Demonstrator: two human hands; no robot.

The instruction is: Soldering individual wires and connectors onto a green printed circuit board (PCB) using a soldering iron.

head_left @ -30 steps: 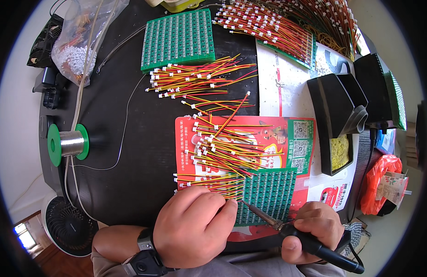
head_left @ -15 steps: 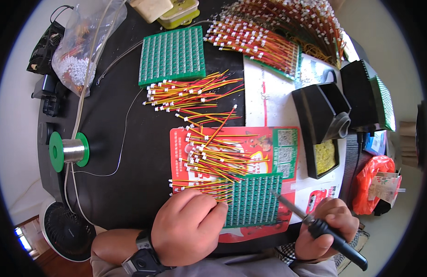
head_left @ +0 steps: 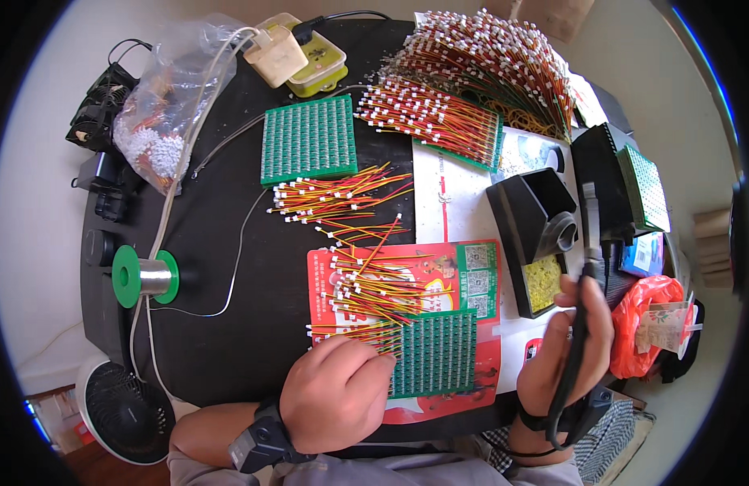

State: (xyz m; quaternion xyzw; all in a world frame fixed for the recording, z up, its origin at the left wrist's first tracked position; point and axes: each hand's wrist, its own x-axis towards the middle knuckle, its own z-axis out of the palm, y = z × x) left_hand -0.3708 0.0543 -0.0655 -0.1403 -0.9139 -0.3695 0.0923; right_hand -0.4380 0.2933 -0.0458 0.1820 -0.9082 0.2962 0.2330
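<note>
My left hand point(head_left: 335, 393) is closed, fingers curled at the left edge of a green circuit board point(head_left: 433, 356). What its fingertips hold is hidden. Red and yellow wires with white connectors stick out to the left of this board, just above the knuckles. My right hand point(head_left: 589, 344) is wrapped around the black handle of a soldering iron point(head_left: 582, 324), to the right of the board. The iron stands nearly upright, its metal end pointing away from me, past the black iron stand point(head_left: 527, 215). More loose connector wires point(head_left: 374, 287) lie on the red printed sheet point(head_left: 322, 283).
A green solder spool point(head_left: 153, 276) stands at left, its wire trailing rightward. Beyond the sheet are another wire pile point(head_left: 326, 197) and stacked green boards point(head_left: 309, 139). Wired boards point(head_left: 435, 121) crowd the back right. The stand holds a yellow sponge point(head_left: 542, 283). A red bag point(head_left: 646, 312) sits far right.
My right hand has lifted the soldering iron off the board and swung its tip away toward the stand. My left hand stays closed at the board's edge. The whole view has shifted slightly.
</note>
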